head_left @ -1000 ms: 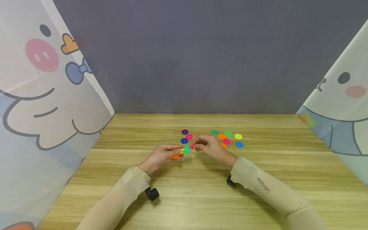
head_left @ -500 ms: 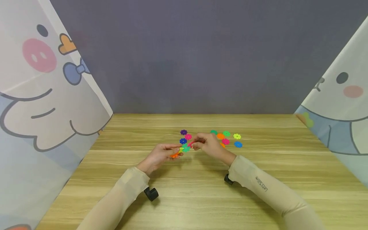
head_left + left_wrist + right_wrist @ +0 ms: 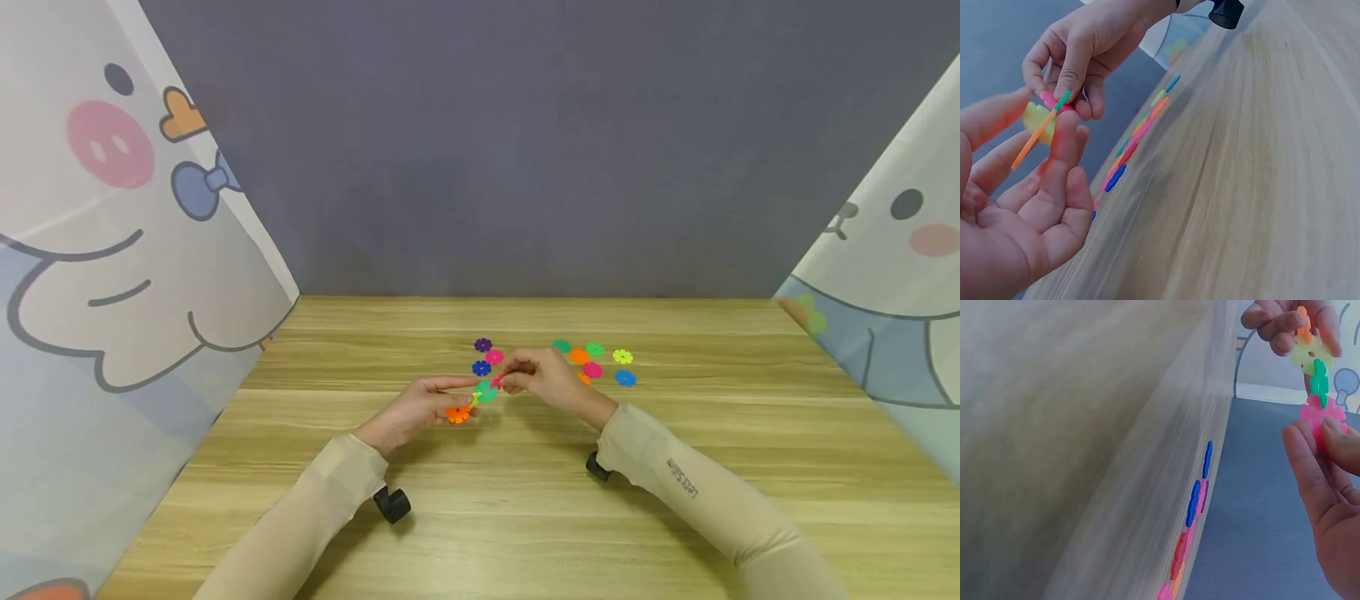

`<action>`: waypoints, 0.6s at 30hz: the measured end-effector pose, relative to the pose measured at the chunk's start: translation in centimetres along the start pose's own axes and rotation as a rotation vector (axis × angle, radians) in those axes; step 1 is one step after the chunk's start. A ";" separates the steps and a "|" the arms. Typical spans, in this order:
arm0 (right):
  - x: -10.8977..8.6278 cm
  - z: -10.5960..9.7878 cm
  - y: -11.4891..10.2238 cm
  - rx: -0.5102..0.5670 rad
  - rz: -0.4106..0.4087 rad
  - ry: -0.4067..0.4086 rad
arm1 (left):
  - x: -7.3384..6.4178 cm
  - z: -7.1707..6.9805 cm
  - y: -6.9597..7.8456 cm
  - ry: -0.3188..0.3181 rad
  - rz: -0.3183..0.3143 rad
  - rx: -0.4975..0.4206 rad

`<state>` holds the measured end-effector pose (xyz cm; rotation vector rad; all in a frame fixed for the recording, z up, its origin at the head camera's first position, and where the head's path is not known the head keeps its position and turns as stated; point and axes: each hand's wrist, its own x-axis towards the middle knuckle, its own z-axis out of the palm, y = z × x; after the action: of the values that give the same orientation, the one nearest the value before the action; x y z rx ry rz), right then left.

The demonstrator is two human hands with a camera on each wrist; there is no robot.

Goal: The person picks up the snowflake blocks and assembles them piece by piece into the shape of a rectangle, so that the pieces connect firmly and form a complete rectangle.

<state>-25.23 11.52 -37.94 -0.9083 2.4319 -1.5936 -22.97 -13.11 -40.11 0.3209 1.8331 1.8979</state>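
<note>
Over the table, my left hand [image 3: 416,408] pinches a short chain of notched plastic discs. The chain runs from an orange disc [image 3: 458,415] through a yellow disc [image 3: 1311,354] to a green disc [image 3: 486,392]. My right hand [image 3: 551,379] pinches a pink disc [image 3: 1313,412] between thumb and fingers, its notched edge meeting the green disc's edge. In the right wrist view the green disc stands edge-on between the yellow and pink ones. Fingers cover part of the yellow and pink discs.
Behind the hands on the wooden table [image 3: 480,517] lie purple [image 3: 483,345], pink [image 3: 494,357] and dark blue discs [image 3: 482,368]. Further right are several more, among them a blue disc [image 3: 626,378] and a yellow-green disc [image 3: 622,356]. A grey wall [image 3: 525,167] rises at the back.
The chain in my left hand has turned, so the orange disc shows more of its face and sits slightly lower. My right hand keeps the pink disc at the green one, nearly in place.
</note>
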 end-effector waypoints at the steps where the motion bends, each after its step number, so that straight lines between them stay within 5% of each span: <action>1: 0.1 0.0 0.1 0.009 -0.001 -0.005 | 0.0 0.0 0.0 -0.005 -0.004 -0.001; 10: 0.7 -0.2 0.2 0.069 0.030 -0.014 | -0.1 -0.3 -0.2 -0.007 -0.001 0.002; 18: 1.7 -0.7 0.9 -0.031 0.082 -0.035 | -0.3 -1.0 -0.8 0.027 0.007 0.010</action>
<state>-27.24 11.42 -37.98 -0.8231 2.4429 -1.5043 -23.07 -14.17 -40.88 0.3069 1.8622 1.9075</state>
